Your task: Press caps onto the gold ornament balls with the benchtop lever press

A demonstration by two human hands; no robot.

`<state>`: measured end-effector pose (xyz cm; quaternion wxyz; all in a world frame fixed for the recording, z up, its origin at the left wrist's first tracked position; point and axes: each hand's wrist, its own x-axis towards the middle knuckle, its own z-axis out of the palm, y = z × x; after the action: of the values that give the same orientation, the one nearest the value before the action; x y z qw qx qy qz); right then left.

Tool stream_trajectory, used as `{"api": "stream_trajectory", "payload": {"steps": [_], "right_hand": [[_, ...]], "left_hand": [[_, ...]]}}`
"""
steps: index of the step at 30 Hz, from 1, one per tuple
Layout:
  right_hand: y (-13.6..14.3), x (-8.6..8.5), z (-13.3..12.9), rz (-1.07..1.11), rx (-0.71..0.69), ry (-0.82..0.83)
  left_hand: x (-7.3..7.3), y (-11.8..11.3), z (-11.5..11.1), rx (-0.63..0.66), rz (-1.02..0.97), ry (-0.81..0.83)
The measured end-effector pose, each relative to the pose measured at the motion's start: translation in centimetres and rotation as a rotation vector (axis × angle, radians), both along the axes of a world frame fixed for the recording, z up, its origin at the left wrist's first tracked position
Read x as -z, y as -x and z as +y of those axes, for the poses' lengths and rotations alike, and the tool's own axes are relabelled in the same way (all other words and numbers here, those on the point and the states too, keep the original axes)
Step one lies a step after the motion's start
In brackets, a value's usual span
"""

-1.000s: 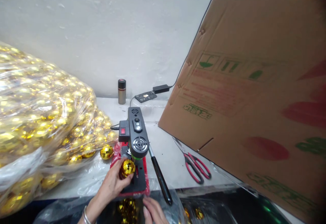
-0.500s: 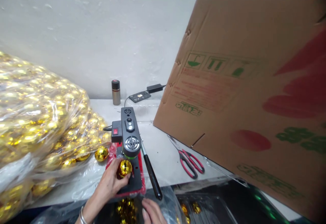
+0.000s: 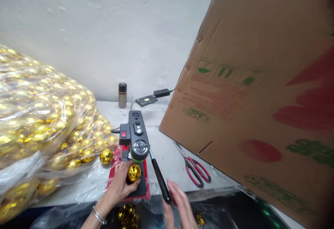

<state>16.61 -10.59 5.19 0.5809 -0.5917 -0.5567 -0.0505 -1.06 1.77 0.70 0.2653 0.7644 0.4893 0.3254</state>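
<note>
My left hand holds a shiny gold mirror-faceted ball between thumb and fingers, over the dark base of a small black press machine. The ball sits just below the green-edged underside of the press head. At the black lever handle, my right hand has its fingers stretched out, with the handle's end between thumb and fingers; whether it touches the handle I cannot tell. Another gold ball rests on the table left of the press.
A big clear plastic bag of gold balls fills the left. A large cardboard box leans over the right side, with red-handled scissors near its lower edge. At the wall stand a small bottle and a black adapter.
My right hand has come up and right from the front edge to the lever handle. The ball has turned in my left hand, and its dark opening now faces up. The view has shifted slightly.
</note>
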Motion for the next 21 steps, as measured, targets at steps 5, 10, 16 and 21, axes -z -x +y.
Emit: {"api": "stream_trajectory", "payload": {"steps": [5,10,16,21], "right_hand": [[-0.3,-5.6,2.7,-0.173,-0.12,-0.119],[0.0,-9.5,6.0,-0.297,-0.324,-0.213],[1.6,-7.6,7.3,-0.144,-0.373,-0.246],[2.7,-6.5,7.4,-0.146,-0.279,-0.322]], "left_hand": [[1.1,0.3,-0.1,0.015,0.003,0.058],[0.8,0.1,-0.1,0.049,-0.013,0.12],[0.7,-0.2,-0.1,0.039,-0.006,0.173],[1.7,-0.4,-0.2,0.037,-0.027,0.127]]}}
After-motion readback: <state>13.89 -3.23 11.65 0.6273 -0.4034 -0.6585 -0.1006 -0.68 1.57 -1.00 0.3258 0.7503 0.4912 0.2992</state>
